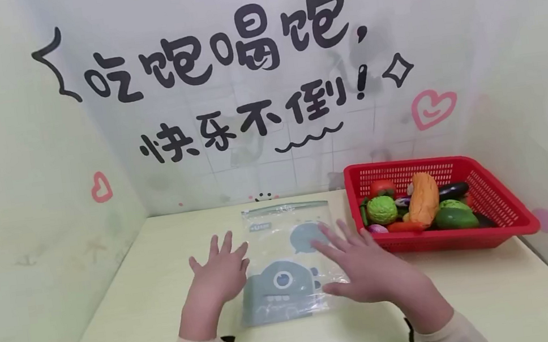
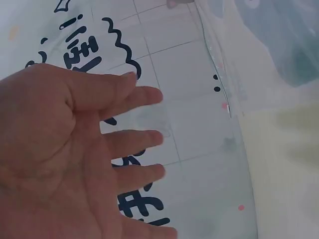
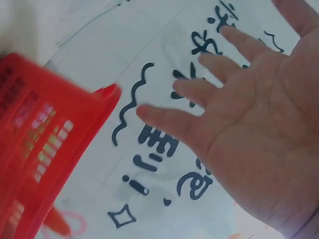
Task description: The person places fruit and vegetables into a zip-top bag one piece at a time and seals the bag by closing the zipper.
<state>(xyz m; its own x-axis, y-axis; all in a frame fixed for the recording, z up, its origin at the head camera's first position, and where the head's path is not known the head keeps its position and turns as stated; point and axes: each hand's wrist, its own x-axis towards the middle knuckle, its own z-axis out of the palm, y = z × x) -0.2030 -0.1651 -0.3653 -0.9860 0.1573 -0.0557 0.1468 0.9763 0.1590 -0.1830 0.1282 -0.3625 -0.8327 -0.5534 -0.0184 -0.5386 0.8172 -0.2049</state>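
Note:
A clear zip bag [image 1: 268,251] printed with a blue-grey cartoon monster and speech bubble lies flat on the table, its zip edge toward the wall. Left of the bag, my left hand [image 1: 220,277] has its fingers spread and holds nothing; the left wrist view shows its bare palm [image 2: 55,154]. My right hand [image 1: 367,265] covers part of the bag's right side in the head view, fingers spread. Its palm [image 3: 259,119] is bare in the right wrist view, with the red basket [image 3: 60,129] beside it. Neither hand visibly grips the bag.
At the back right of the pale table [image 1: 134,325] stands the red plastic basket [image 1: 456,237]. It holds several vegetables, including a tomato [image 1: 382,187], a green cabbage-like ball [image 1: 382,209] and a long orange piece [image 1: 424,201]. A printed wall sheet [image 1: 264,178] rises behind.

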